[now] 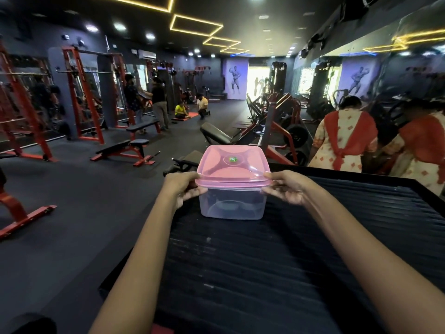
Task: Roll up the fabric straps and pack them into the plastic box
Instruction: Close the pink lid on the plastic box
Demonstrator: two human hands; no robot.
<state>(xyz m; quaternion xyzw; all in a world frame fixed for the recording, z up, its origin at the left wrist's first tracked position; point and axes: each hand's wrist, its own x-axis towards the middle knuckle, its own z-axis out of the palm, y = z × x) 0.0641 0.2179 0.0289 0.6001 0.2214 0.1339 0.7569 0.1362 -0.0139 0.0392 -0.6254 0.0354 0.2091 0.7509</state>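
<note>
A clear plastic box (232, 203) with a pink lid (232, 165) stands on a black ribbed platform (289, 261) in front of me. My left hand (184, 189) grips the lid's left edge, thumb on top and fingers curled under the rim. On the opposite side, my right hand (286, 189) holds the lid's right edge the same way. Through the box wall I see only a faint dark shape at the bottom; whether it is a strap I cannot tell. No fabric straps lie in the open.
The platform's far edge runs just behind the box. A person in a red-and-cream dress (344, 141) stands at the right beside a mirror. Red-and-black benches (125, 150) and weight machines (277, 131) fill the gym floor beyond, with several people further back.
</note>
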